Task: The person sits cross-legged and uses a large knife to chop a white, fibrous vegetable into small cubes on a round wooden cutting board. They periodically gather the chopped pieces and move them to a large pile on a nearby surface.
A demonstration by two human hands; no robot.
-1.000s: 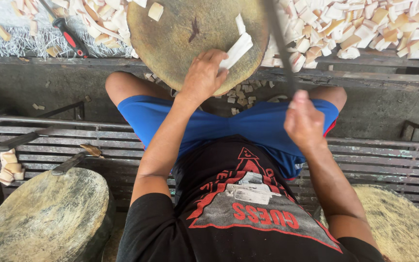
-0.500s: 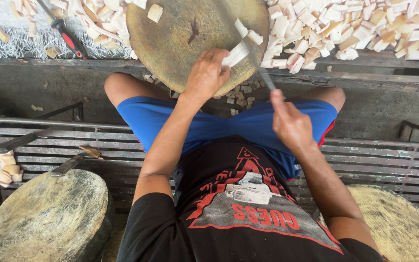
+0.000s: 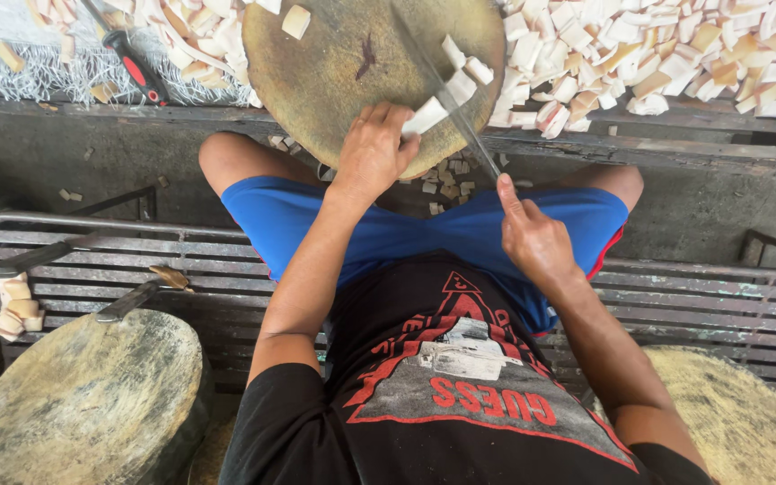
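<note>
My left hand (image 3: 374,148) grips a pale white strip (image 3: 426,115) and holds it flat on a round wooden chopping block (image 3: 334,63). My right hand (image 3: 532,235) holds the handle of a long dark knife (image 3: 446,94), forefinger along its back. The blade slants across the block and its edge meets the strip just past my left fingertips. A few cut white chunks (image 3: 462,72) lie on the block beyond the blade. I sit on a metal slatted bench (image 3: 136,260), knees apart.
A heap of cut white pieces (image 3: 675,54) covers the ground beyond the block. A red-handled tool (image 3: 132,63) lies at the far left. Two more round blocks (image 3: 83,404) flank me, with a knife (image 3: 136,296) and stacked pieces (image 3: 15,305) on the left.
The knife has swung down from a raised position to the strip on the block. My right hand dropped lower and nearer my lap. The left hand stayed on the strip.
</note>
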